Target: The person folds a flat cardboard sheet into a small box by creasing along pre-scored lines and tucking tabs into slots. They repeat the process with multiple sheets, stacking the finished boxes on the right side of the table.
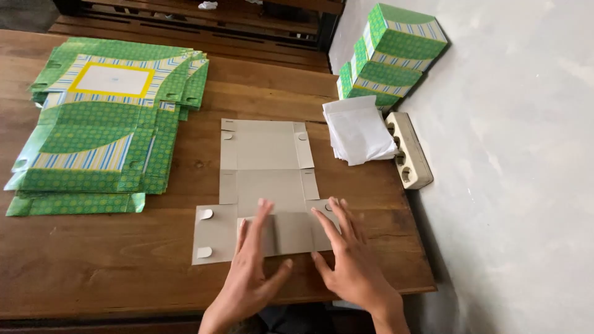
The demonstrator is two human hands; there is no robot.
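Head view. A flat, unfolded cardboard box blank (266, 185), grey side up, lies on the wooden table (111, 266) directly ahead of the person, its near edge close to the table's front edge. Both hands rest on the blank's nearest panel. The left hand (250, 272) lies flat, fingers spread and pointing away, palm pressing the card left of centre; it holds nothing. The right hand (349, 260) lies likewise flat and open, fingers splayed, on the panel's right part, thumb turned inward toward the left hand; it grips nothing. The two hands sit near each other, not touching. The rest of the blank extends away from the fingertips toward the table's far side, with side flaps showing small round tabs.

To the left, well apart from the hands, a stack of flat printed blanks (105, 130) in green with striped bands and a yellow-framed white panel covers the table's left part. At the far right, a pile of white paper sheets (359, 130) lies beside a pale power strip (408, 151) set along the grey wall (526, 185). Behind these, assembled green boxes (390, 55) are stacked against that wall
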